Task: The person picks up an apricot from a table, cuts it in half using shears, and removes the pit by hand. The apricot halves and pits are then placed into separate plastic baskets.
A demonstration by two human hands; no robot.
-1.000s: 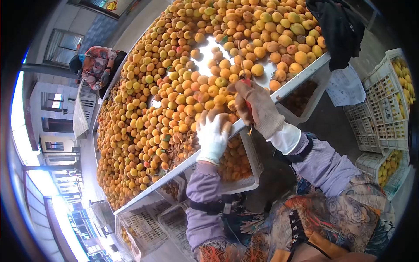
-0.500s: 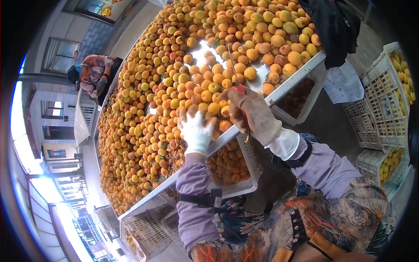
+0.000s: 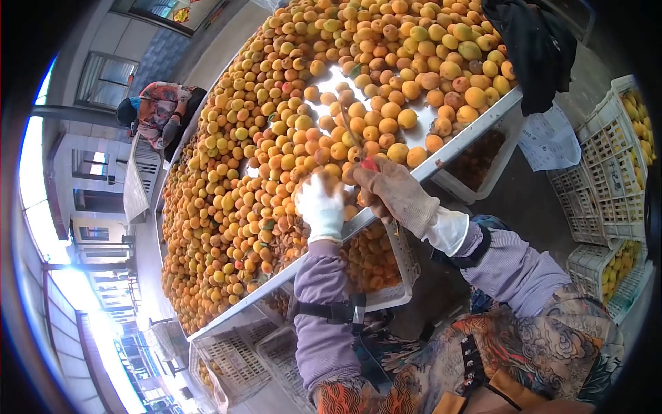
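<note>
Pale walls run along the side, with a barred window and a patch of blue-grey tiles. Very bright white light pours in past long dark beams. The floor is grey, darker near the stacked crates and paler by the far windows.

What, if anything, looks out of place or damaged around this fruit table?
Two things: a dark cloth hangs over the table's corner, odd so close to the fruit. Near the table's close edge, by the left hand, a brown, ragged patch may be crushed or split fruit.
</note>
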